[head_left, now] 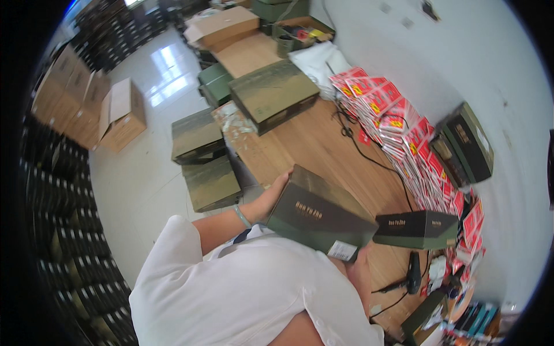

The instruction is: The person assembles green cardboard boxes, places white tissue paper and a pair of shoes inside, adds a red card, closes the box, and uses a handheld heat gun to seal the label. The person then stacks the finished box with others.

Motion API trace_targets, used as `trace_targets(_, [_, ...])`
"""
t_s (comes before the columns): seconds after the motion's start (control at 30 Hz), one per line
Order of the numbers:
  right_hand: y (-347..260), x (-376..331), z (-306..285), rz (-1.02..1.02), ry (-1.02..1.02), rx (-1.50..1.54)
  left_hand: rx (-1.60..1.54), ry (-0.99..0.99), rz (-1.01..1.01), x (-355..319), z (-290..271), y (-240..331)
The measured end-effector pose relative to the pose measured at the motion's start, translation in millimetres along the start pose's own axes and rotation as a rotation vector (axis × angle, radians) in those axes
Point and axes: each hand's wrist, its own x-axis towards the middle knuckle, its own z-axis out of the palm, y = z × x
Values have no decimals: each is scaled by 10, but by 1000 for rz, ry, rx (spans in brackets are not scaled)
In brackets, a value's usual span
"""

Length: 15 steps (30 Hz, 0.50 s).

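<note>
Green box (329, 220) bears gold lettering (308, 210) and a white barcode label (342, 250), its ends clasped between both half-curled hands (273, 195) (360, 269).

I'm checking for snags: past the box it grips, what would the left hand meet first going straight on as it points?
Probably the black cable, across bare tabletop, with the red packets beyond. Depth is unclear, so the left hand might pass above the cable.
</note>
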Motion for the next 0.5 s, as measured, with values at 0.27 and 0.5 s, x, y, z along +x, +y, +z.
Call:
trace_targets(0.27, [41, -267, -189, 424, -295, 320, 6, 164, -449, -1077, -422, -936])
trace_targets(0.5, [473, -280, -262, 420, -243, 91, -107, 332, -349, -1232, -789, -2075])
